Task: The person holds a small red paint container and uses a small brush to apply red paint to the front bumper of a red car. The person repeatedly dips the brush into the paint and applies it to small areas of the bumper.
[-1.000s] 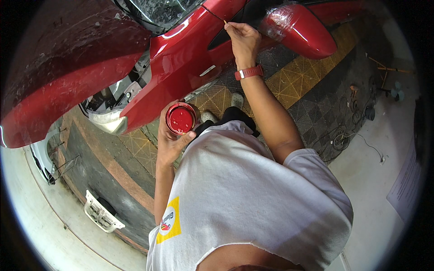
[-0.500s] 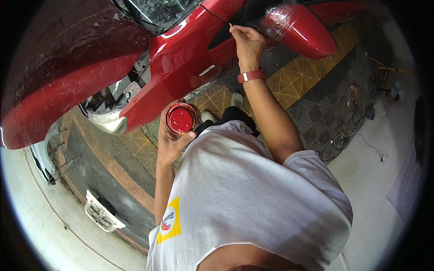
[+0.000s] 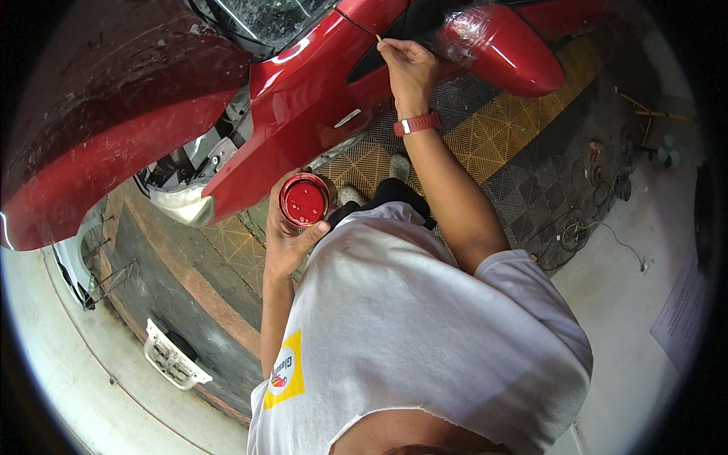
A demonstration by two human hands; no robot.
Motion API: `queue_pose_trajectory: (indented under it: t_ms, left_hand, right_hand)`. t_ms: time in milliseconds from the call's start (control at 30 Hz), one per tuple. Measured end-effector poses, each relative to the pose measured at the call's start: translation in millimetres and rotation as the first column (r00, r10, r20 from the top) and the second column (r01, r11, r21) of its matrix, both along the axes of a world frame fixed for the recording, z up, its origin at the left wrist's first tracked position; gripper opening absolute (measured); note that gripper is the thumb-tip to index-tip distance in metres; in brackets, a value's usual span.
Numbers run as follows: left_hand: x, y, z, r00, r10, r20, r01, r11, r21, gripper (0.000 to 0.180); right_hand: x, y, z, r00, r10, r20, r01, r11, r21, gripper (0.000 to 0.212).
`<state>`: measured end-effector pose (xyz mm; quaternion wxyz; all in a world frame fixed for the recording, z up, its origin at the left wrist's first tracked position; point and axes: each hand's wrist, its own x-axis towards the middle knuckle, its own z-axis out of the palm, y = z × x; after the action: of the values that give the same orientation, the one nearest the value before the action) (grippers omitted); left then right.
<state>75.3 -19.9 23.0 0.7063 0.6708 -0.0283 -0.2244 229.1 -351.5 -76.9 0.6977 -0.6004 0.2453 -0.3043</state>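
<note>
Right hand [image 3: 409, 67], pinched closed on a thin stick [image 3: 379, 38], has shifted left, bringing its tip to a seam [image 3: 360, 25] on the far red car [image 3: 318, 91]; left hand [image 3: 282, 246] curls around a near can [image 3: 329, 199] of red paint [image 3: 305, 203].

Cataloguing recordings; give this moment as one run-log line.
LEFT: left hand holds open container of red liquid | RIGHT: right hand pinches thin stick by red bodywork, contact unclear | NEARBY: red mirror, partly film-wrapped

Dark, yellow-banded tile floor [image 3: 500, 140]
</note>
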Motion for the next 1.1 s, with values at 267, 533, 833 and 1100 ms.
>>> queue_pose_trajectory:
  t_ms: [267,533,833,1100]
  left_hand:
    - [-1.5,-0.5,-3.5,1.000,-0.001,-0.012,0.001,1.000,0.003,0.118]
    - [-2.0,-0.7,-3.4,1.000,-0.012,-0.003,0.012,1.000,0.020,0.118]
    - [-2.8,-1.8,-0.7,1.000,-0.007,0.000,0.007,1.000,0.022,0.117]
    - [-2.6,-1.0,-2.7,1.000,-0.014,0.024,0.013,1.000,0.019,0.116]
  right_hand:
    - [-7.7,-5.9,4.2,0.999,-0.025,-0.022,0.026,0.997,0.068,0.013]
    - [-0.9,-8.6,5.5,0.999,0.006,-0.040,-0.005,0.999,0.038,0.015]
    - [0.2,-7.4,7.7,1.000,0.009,0.011,-0.009,0.998,0.061,0.014]
    - [1.6,-7.5,19.0,1.000,0.001,0.001,-0.001,0.995,-0.096,0.012]
